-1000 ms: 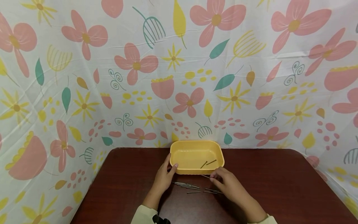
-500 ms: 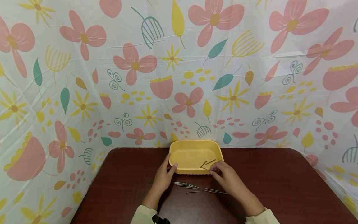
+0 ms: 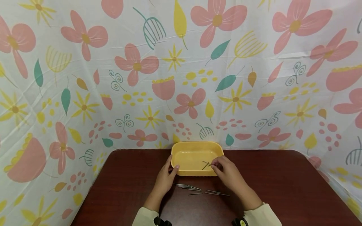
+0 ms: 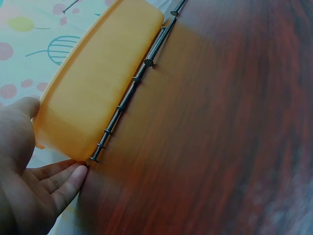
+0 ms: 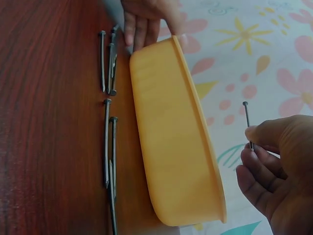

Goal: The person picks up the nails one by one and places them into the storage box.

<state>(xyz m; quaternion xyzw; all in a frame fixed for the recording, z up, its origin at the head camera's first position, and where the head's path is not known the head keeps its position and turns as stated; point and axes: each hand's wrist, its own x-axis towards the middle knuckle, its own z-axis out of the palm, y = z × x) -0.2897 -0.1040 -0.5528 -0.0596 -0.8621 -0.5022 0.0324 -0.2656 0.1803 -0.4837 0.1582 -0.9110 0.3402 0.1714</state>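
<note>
A yellow plastic tray (image 3: 186, 173) stands near the back of the table. My left hand (image 3: 164, 179) grips its left end, thumb over the rim and fingers against the outside wall. Over the tray's right part, my right hand (image 3: 230, 174) pinches a nail (image 5: 247, 115) between thumb and fingertips, its head end pointing away from the hand. Below it, another nail (image 3: 204, 166) lies inside the tray, partly overlapped in the head view. Several loose nails (image 3: 185, 186) lie in two groups on the table in front of the tray, and the right wrist view shows their flat heads (image 5: 107, 101).
The dark red-brown table (image 3: 130, 188) reaches back to a flower-printed cloth (image 3: 192, 78) hanging behind and to the sides. Black straps (image 3: 162, 221) sit on the wrists over light sleeves (image 3: 145, 216).
My right hand has lifted the nail from in front of the tray and carried it up over the tray's right part. My left hand has stayed on the tray.
</note>
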